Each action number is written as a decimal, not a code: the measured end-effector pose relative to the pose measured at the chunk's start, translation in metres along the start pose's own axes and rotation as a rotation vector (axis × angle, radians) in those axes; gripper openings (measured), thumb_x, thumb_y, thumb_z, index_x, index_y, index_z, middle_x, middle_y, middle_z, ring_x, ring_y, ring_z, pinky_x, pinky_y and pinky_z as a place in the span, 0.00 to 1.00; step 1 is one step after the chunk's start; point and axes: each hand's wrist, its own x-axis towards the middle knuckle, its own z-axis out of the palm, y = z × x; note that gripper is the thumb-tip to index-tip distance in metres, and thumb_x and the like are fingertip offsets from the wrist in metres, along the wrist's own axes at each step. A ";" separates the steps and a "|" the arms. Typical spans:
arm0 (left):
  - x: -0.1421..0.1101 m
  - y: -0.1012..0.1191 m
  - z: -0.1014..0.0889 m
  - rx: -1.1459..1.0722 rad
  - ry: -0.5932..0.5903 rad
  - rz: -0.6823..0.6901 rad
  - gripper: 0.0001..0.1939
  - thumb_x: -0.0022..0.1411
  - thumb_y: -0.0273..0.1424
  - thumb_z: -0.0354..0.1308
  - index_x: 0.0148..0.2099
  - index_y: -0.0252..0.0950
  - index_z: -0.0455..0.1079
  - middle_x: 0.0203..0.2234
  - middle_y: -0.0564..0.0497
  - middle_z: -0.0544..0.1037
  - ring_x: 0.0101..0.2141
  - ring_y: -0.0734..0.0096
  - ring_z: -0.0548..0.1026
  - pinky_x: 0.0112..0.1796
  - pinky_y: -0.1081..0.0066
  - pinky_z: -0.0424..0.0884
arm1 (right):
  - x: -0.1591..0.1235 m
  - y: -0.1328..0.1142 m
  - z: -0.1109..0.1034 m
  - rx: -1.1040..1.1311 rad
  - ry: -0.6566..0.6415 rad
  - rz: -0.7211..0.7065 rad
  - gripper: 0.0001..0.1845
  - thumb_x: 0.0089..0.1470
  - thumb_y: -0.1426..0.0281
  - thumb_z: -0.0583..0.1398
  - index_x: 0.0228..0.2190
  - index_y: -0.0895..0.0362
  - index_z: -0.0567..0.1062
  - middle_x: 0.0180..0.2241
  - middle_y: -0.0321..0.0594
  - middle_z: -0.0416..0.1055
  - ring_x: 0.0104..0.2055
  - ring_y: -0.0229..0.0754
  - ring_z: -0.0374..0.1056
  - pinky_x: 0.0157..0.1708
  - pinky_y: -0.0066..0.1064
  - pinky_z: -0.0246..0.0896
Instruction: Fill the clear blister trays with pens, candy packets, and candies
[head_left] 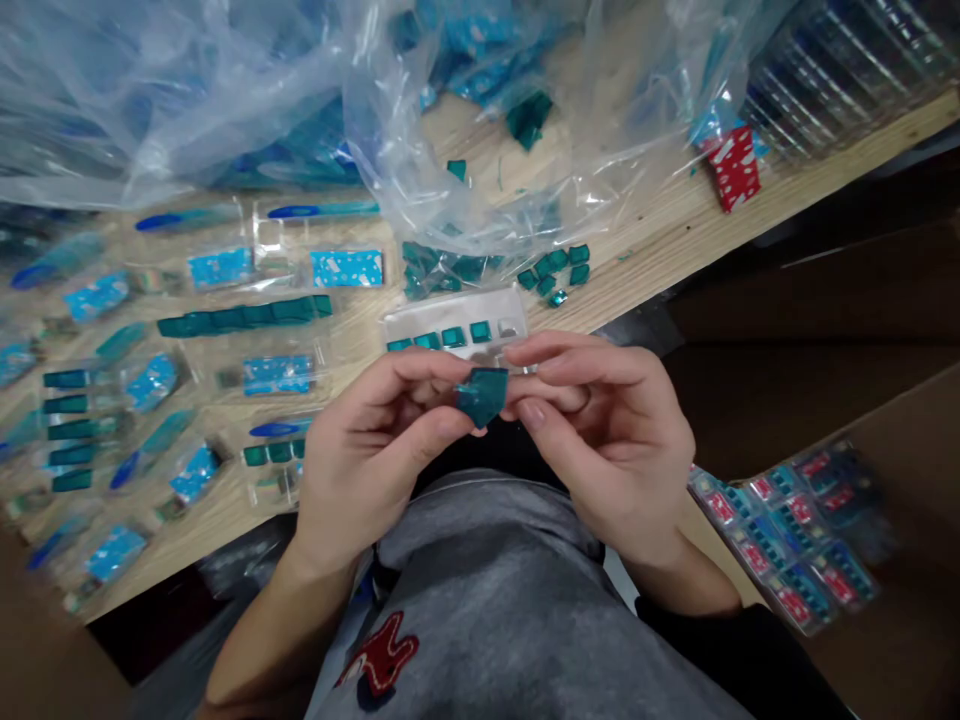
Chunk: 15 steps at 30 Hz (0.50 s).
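Note:
A dark teal, translucent plastic-looking piece (484, 395) is pinched between the thumb and fingers of my left hand (375, 440). My right hand (607, 430) is curled close beside it, its fingertips against or very near the piece's right edge. Something small and shiny shows between the right fingers, too small to name. Just behind my hands lies a white tray (450, 310) holding a row of small teal blocks (452, 337); its near side is hidden by my fingers. Loose teal blocks (553, 262) are scattered to the right of the tray.
Clear blister packs with light blue packets (277, 375) and blue toothbrush-like items (180, 217) cover the table's left. Large plastic bags (247, 90) fill the back. A red packet (733, 170) sits near the right edge. Filled packs (795, 535) lie in a carton, lower right.

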 end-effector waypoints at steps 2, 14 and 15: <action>-0.001 -0.002 -0.001 -0.038 -0.010 -0.036 0.08 0.65 0.38 0.61 0.46 0.48 0.75 0.33 0.57 0.80 0.28 0.75 0.78 0.31 0.74 0.77 | -0.003 0.001 0.003 -0.095 0.033 -0.038 0.09 0.64 0.70 0.57 0.45 0.47 0.68 0.46 0.44 0.73 0.48 0.48 0.73 0.36 0.38 0.78; 0.000 0.004 0.000 0.272 0.051 0.129 0.07 0.63 0.32 0.64 0.44 0.48 0.75 0.36 0.57 0.79 0.39 0.70 0.78 0.40 0.67 0.77 | 0.006 -0.006 0.010 -0.034 0.015 0.092 0.14 0.63 0.71 0.58 0.48 0.48 0.61 0.46 0.43 0.69 0.38 0.42 0.74 0.36 0.35 0.76; 0.000 0.004 0.000 0.300 0.049 0.139 0.08 0.63 0.31 0.64 0.45 0.49 0.74 0.37 0.57 0.79 0.39 0.70 0.78 0.41 0.67 0.77 | 0.007 -0.005 0.010 -0.016 0.008 0.094 0.15 0.62 0.72 0.58 0.48 0.48 0.61 0.46 0.43 0.69 0.38 0.41 0.74 0.36 0.34 0.75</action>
